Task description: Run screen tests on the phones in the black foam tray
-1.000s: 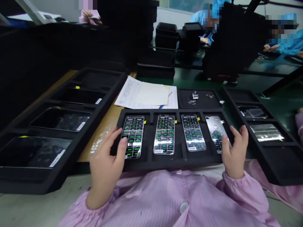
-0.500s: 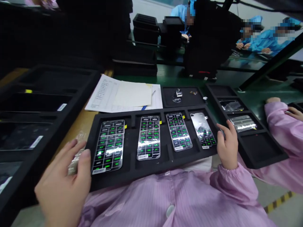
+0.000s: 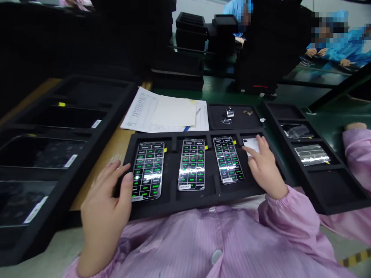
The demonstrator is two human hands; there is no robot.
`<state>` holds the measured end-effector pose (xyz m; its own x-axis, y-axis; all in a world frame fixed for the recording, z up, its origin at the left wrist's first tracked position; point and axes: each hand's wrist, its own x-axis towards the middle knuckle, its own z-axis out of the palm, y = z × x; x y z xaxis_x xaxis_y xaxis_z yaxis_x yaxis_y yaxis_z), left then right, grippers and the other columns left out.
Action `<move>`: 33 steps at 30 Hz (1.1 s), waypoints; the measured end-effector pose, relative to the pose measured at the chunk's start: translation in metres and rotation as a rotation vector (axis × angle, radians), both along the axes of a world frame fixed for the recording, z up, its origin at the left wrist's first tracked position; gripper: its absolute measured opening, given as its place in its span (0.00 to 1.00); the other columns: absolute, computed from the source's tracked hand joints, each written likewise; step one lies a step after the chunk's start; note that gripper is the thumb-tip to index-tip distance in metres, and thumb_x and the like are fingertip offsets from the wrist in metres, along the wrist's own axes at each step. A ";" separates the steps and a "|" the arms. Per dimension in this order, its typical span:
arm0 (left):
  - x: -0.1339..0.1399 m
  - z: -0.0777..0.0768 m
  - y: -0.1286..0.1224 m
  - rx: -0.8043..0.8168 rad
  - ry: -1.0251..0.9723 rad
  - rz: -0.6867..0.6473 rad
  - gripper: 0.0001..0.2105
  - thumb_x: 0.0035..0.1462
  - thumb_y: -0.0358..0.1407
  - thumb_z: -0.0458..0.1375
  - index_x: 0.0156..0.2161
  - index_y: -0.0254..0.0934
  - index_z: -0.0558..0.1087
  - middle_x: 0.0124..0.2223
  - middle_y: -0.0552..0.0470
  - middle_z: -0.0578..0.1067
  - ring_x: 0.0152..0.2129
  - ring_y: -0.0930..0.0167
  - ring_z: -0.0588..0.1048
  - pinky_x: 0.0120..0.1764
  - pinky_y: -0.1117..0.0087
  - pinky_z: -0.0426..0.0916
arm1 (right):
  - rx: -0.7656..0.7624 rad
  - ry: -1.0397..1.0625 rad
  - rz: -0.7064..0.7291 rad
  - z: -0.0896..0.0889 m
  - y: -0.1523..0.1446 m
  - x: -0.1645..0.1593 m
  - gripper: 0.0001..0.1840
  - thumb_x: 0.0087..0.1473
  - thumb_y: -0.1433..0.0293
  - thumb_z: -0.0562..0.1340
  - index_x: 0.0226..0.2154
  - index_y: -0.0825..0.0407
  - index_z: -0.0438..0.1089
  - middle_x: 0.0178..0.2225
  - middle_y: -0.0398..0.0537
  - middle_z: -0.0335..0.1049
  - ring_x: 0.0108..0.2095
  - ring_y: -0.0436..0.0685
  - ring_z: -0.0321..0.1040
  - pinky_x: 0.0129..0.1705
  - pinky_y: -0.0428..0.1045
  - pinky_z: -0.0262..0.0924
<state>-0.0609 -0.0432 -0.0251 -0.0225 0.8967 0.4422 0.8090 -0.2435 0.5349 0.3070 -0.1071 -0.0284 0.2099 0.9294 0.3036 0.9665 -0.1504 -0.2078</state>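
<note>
A black foam tray (image 3: 171, 170) lies before me with phones in its compartments, their lit screens showing grids of green and white text. My left hand (image 3: 106, 206) is open at the tray's left end, fingertips beside the leftmost phone (image 3: 148, 170). Further right are a second phone (image 3: 191, 164) and a third phone (image 3: 228, 160), each with a yellow tab. Over the rightmost phone (image 3: 251, 145) my right hand (image 3: 265, 168) rests with fingers apart, hiding most of it. Whether those fingers touch the glass I cannot make out.
Another black tray (image 3: 84, 144) with dark phones stands at left, and a third tray (image 3: 315, 173) at right. Behind are papers (image 3: 136, 116), a pen (image 3: 187, 128) and a small tray (image 3: 214, 121) with a metal tally counter (image 3: 228, 113). A co-worker's pink sleeve (image 3: 358, 154) shows at right.
My right hand has moved from the tray's right edge onto the rightmost phone. My left hand stays by the left end. The whole view has shifted slightly.
</note>
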 end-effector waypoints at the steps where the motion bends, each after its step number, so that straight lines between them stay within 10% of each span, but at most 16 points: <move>1: -0.002 0.000 0.001 0.001 0.001 -0.006 0.21 0.66 0.46 0.50 0.50 0.34 0.77 0.58 0.38 0.75 0.58 0.58 0.72 0.61 0.53 0.64 | -0.020 0.003 0.054 0.001 0.003 -0.009 0.23 0.63 0.73 0.50 0.56 0.53 0.71 0.71 0.60 0.42 0.71 0.71 0.38 0.65 0.70 0.50; 15: 0.006 0.023 0.026 -0.079 0.337 -0.312 0.20 0.62 0.31 0.47 0.53 0.32 0.75 0.62 0.40 0.70 0.60 0.57 0.67 0.61 0.49 0.64 | -0.078 -0.140 0.305 0.018 0.045 -0.107 0.22 0.63 0.73 0.52 0.56 0.58 0.71 0.68 0.70 0.49 0.70 0.75 0.42 0.66 0.73 0.46; 33: 0.013 0.024 0.035 -0.176 0.447 -0.296 0.22 0.60 0.29 0.50 0.58 0.30 0.72 0.70 0.34 0.57 0.67 0.52 0.56 0.64 0.46 0.58 | -0.102 0.151 0.465 0.006 0.053 -0.092 0.25 0.57 0.76 0.49 0.57 0.57 0.61 0.56 0.58 0.70 0.67 0.64 0.52 0.68 0.68 0.46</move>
